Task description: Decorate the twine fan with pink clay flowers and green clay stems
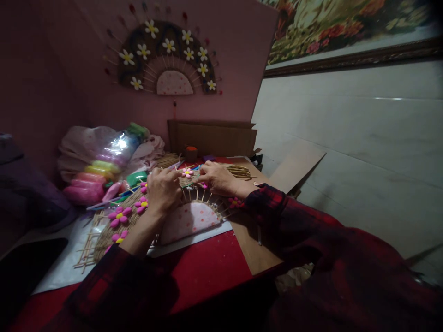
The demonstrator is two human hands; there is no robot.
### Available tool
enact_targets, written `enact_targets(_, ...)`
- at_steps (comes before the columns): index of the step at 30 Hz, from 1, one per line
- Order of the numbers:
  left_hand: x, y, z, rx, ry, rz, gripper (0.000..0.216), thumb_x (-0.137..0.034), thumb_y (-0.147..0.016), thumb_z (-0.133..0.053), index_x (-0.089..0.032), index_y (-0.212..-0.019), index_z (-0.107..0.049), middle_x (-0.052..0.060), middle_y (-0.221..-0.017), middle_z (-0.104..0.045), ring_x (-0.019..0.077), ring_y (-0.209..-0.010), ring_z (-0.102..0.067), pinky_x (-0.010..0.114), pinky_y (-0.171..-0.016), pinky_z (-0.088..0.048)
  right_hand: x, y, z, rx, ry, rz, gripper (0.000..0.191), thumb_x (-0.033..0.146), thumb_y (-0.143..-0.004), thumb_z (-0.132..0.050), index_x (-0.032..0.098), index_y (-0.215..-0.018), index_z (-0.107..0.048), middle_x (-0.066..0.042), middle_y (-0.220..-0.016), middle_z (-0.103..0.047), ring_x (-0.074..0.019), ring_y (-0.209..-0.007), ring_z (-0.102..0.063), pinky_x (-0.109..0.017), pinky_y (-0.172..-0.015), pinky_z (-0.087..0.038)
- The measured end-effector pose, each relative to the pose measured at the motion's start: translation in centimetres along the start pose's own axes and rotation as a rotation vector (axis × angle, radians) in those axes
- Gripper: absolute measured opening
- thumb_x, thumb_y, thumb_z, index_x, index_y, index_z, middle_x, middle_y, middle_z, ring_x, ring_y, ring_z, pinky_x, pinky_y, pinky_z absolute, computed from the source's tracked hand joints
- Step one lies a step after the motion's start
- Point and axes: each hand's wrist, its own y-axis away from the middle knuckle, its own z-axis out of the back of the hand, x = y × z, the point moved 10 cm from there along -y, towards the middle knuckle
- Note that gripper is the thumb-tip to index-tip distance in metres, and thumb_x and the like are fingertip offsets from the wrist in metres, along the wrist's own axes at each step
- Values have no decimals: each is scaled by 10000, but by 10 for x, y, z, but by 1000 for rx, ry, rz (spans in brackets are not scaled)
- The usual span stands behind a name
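A half-round fan of sticks and woven twine (129, 213) lies in front of me, with pink clay flowers (119, 216) on its band. At its base is a spotted pale half-circle (190, 222). My left hand (163, 190) rests on the upper band with its fingers closed; what they pinch, if anything, is hidden. My right hand (217, 178) is bent over the band's top, thumb and fingers closed on something too small to make out. Between the hands sit a pink flower (187, 172) and a thin green strand (188, 186) on the twine.
Bagged colored clay (100, 168) is heaped at the left. A small pot (191, 152) and a coil of cord (238, 172) are behind the fan. Cardboard (211, 138) leans at the back. A finished-looking fan (168, 57) hangs on the wall. Red cloth (207, 258) covers the table.
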Motion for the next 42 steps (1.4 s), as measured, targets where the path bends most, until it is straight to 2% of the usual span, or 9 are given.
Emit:
enact_targets(5, 8, 0, 3, -15, -28, 25, 228, -179, -741, -509, -210, -803, -727, 74, -788, -684, 270, -812, -506, 371, -685, -360, -1, -1, 0, -1, -6, -8, 270, 157, -809, -568, 265, -1030, -681, -81, -963, -569, -213, -873, -398, -321, -711, -307)
enact_targets(10, 5, 2, -2, 5, -15, 17, 215, -189, -748, -511, -213, -784, -722, 67, -809, -694, 265, -799, -498, 370, -678, -367, -4, 0, 3, -25, -13, -38, 252, 202, -850, -536, 263, -1053, -673, -88, -975, -573, -211, -866, -401, -316, -693, -308)
enact_targets(15, 0, 5, -7, 23, -18, -7, 219, -193, -769, -494, -212, -751, -711, 67, -818, -699, 262, -802, -495, 379, -695, -371, 1, 1, -2, 27, 3, -7, 257, 177, -825, -551, 268, -1030, -678, -86, -976, -564, -221, -909, -408, -321, -720, -324)
enact_targets(19, -1, 6, -8, 6, -32, -14, 226, -209, -780, -492, -222, -803, -716, 63, -822, -692, 268, -818, -493, 376, -691, -369, -17, 8, 18, -39, -47, -103, 270, 193, -836, -554, 260, -1071, -670, -86, -979, -564, -214, -890, -410, -319, -722, -343)
enact_targets(24, -5, 8, -5, -36, -64, -18, 264, -206, -798, -476, -225, -888, -723, 88, -843, -675, 284, -857, -482, 385, -705, -367, -49, 32, 38, -87, -75, -264, 365, 70, -803, -529, 247, -1089, -672, -80, -978, -554, -203, -894, -423, -311, -740, -364)
enact_targets(30, -13, 11, -4, -51, -51, -26, 311, -146, -786, -451, -214, -928, -718, 105, -881, -659, 295, -886, -474, 411, -732, -374, -45, 36, 15, -56, -34, -281, 376, 132, -808, -552, 304, -1129, -646, -85, -1106, -514, -226, -970, -417, -345, -801, -361)
enact_targets(34, -18, 13, -5, -50, -71, -55, 292, -166, -802, -452, -204, -905, -723, 111, -882, -653, 297, -881, -480, 410, -739, -371, -42, 31, 2, -37, -35, -309, 404, 131, -775, -570, 286, -1141, -643, -89, -1132, -518, -233, -1005, -410, -349, -813, -358)
enact_targets(42, -21, 18, -12, -59, -46, -84, 278, -155, -795, -474, -233, -889, -724, 91, -951, -665, 307, -946, -485, 425, -768, -377, -43, 30, 5, -51, -27, -335, 374, 123, -784, -550, 278, -1106, -661, -86, -1114, -540, -224, -994, -423, -343, -814, -355)
